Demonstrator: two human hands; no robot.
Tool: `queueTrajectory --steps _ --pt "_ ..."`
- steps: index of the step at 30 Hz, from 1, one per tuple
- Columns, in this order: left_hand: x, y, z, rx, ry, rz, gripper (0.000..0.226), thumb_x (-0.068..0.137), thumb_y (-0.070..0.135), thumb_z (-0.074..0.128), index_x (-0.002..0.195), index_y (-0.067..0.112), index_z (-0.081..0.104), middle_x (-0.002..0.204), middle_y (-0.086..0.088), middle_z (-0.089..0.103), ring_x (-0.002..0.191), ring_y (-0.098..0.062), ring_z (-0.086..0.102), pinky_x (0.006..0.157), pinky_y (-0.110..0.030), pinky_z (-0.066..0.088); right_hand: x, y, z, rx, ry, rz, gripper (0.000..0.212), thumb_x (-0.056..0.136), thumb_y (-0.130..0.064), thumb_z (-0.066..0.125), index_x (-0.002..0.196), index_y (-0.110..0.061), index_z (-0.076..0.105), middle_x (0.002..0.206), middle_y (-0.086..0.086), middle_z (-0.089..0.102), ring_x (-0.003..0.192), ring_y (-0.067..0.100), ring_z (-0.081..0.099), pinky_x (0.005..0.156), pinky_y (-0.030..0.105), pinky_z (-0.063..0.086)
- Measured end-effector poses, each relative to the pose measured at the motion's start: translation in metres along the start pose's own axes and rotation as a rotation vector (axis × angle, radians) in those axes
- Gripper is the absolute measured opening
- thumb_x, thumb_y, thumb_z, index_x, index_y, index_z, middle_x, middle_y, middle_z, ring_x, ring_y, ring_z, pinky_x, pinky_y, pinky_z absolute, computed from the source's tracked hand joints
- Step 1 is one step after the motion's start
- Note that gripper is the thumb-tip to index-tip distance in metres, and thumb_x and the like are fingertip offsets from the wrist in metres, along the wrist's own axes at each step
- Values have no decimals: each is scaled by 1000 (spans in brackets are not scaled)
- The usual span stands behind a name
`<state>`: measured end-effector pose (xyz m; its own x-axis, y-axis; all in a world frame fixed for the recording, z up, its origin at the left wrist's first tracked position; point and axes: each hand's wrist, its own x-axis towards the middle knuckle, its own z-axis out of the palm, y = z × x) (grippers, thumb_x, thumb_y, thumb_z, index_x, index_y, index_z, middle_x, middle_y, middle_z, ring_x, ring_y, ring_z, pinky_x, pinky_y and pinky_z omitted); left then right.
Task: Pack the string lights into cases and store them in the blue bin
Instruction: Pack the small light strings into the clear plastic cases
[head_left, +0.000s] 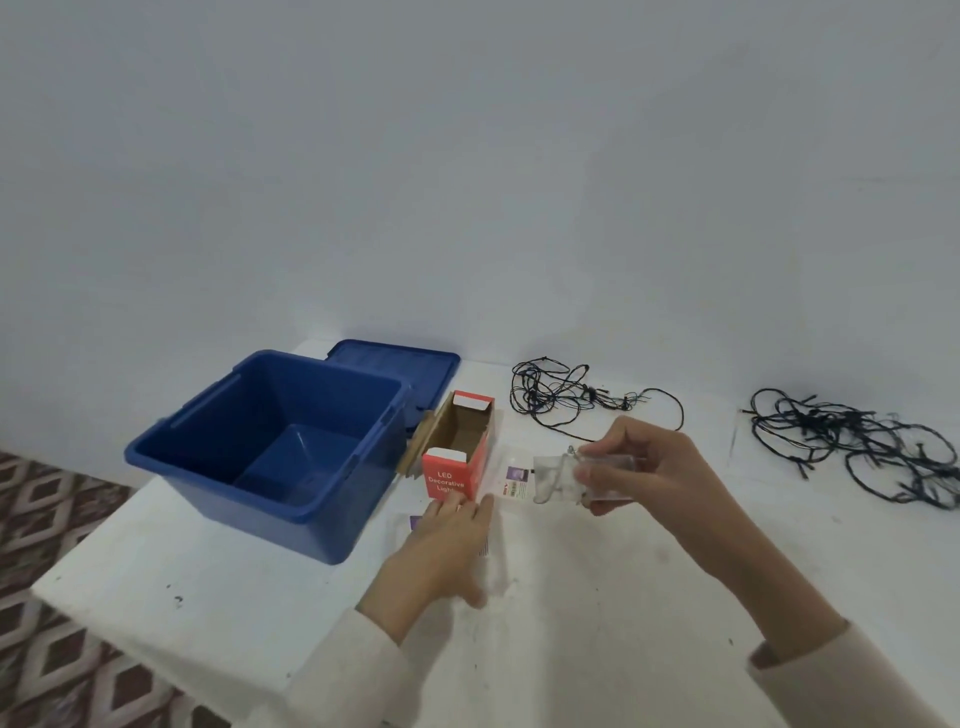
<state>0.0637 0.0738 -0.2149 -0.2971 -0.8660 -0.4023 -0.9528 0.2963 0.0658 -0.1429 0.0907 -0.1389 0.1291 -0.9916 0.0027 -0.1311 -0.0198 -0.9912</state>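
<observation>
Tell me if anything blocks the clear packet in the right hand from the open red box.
Nothing visible does. The red box lies open on top; the right hand holds the clear packet beside it; the left hand is at the box's near end, not over the opening.

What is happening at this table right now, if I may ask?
A person's right hand pinches a clear plastic packet; the left hand touches the open red LED lights box. The blue bin is empty, its lid behind it. One tangle of string lights and a second tangle lie loose on the table.
</observation>
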Motion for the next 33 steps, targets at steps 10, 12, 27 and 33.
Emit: queueTrajectory --steps 10,12,27,33 --pt "-26 40 -37 -671 576 123 97 62 48 80 135 45 16 121 28 16 106 7 27 70 3 30 -19 -5 11 214 390 -124 15 73 -9 77 73 -11 62 75 10 69 65 19 65 52 19 50" --pt "-29 50 -42 -686 651 114 98 60 50 80 134 46 15 118 30 14 102 10 24 64 4 27 -23 -6 15 186 461 -164 13 76 -8 74 73 -10 62 76 9 69 63 14 62 49 16 47" --pt "-31 77 -65 -2312 201 -52 28 75 14 71 101 10 60 82 -9 67 84 -23 64 70 -34 58 -41 -25 6 407 631 -305 19 75 -9 70 66 -24 64 75 -1 67 76 27 61 58 27 55" --pt "-35 87 -65 -2241 65 193 52 74 8 72 124 16 58 113 -16 67 97 -33 64 77 -35 58 -37 -25 10 335 631 -286 16 78 -4 70 70 -13 60 74 0 68 69 19 65 60 27 56"
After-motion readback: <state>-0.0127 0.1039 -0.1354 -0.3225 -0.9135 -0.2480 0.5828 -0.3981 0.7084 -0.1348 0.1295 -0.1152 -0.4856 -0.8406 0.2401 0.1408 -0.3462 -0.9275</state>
